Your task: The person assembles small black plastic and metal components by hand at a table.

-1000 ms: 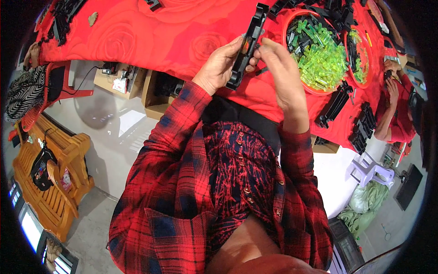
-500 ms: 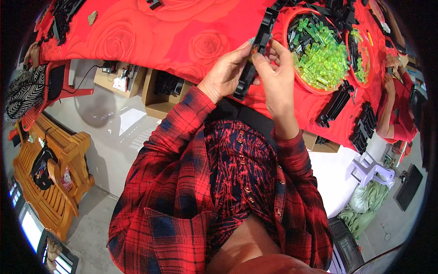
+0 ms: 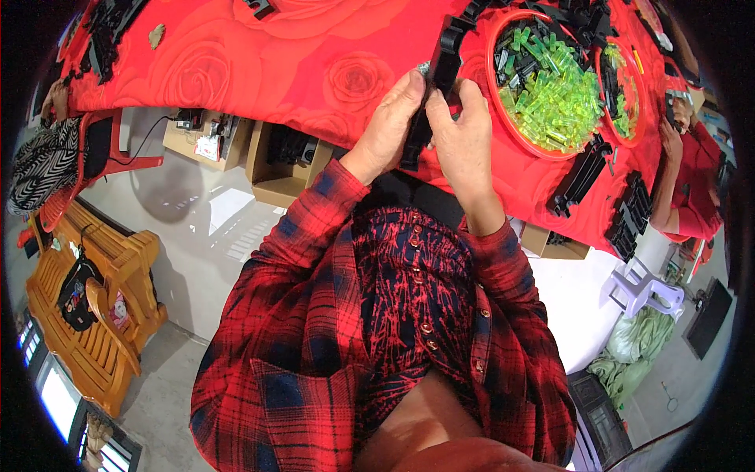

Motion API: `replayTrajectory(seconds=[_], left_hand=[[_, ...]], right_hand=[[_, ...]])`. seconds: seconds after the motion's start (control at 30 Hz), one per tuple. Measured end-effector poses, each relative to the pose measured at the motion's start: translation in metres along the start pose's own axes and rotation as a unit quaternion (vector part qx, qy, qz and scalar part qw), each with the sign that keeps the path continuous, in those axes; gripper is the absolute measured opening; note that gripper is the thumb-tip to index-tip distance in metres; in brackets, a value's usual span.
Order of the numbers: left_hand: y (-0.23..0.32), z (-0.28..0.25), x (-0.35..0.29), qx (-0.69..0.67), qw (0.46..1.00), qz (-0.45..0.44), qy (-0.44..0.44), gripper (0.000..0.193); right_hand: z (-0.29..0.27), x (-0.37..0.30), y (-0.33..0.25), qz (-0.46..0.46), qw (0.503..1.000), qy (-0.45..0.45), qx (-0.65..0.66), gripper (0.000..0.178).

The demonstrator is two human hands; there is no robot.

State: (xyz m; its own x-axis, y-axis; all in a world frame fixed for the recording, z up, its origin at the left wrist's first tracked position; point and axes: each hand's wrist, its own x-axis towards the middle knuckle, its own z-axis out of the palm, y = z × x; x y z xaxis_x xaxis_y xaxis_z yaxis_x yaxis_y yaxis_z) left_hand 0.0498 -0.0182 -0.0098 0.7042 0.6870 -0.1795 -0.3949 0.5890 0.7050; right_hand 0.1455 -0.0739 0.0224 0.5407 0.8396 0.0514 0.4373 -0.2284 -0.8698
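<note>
Between my two hands, just above the near edge of the red table, is a long black plastic strip-shaped part [image 3: 445,63], held lengthwise away from me. My left hand [image 3: 391,124] grips it from the left with the thumb along its side. My right hand [image 3: 462,134] closes on it from the right, thumb and fingers near its middle. The fingers cover much of the part's lower half. To the right of my right hand stands a round red basin [image 3: 493,75] with many translucent yellow-green pieces [image 3: 554,98] and some black pieces.
A smaller red basin [image 3: 638,102] with green and black pieces adjoins the big one. Black parts [image 3: 578,179] lie along the right table edge, more [image 3: 106,35] at far left. A co-worker's hand [image 3: 672,141] shows at right. An open cardboard box [image 3: 271,187] sits below the table.
The black part has turned about its length, so a smoother side now faces up. My right thumb has come off its top, and both hands have shifted their grip slightly.
</note>
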Motion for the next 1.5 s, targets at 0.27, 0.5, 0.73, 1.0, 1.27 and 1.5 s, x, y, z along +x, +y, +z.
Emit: replayTrajectory(seconds=[0.27,0.5,0.73,1.0,1.27,1.5], left_hand=[[-0.006,0.009,-0.007,0.127,0.987,0.095,0.027,0.047],[0.005,0.009,-0.008,0.011,0.997,-0.070,0.013,0.042],[0.004,0.003,0.001,-0.105,0.989,-0.096,0.038,0.034],[0.005,0.002,-0.007,-0.067,0.994,-0.083,0.012,0.037],[0.011,0.003,-0.013,0.018,0.995,-0.088,-0.036,0.044],[0.015,-0.026,0.003,-0.241,0.944,-0.212,-0.078,0.042]], right_hand=[[0.000,-0.004,0.009,-0.016,1.000,-0.014,-0.017,0.019],[-0.012,0.000,0.005,0.082,0.990,-0.085,0.073,0.023],[-0.009,-0.001,0.007,0.110,0.985,-0.070,0.112,0.032],[-0.019,0.001,-0.010,0.133,0.979,-0.102,0.114,0.028],[-0.028,-0.008,-0.007,0.146,0.963,-0.127,0.188,0.029],[-0.039,-0.010,-0.005,0.075,0.954,-0.075,0.281,0.037]])
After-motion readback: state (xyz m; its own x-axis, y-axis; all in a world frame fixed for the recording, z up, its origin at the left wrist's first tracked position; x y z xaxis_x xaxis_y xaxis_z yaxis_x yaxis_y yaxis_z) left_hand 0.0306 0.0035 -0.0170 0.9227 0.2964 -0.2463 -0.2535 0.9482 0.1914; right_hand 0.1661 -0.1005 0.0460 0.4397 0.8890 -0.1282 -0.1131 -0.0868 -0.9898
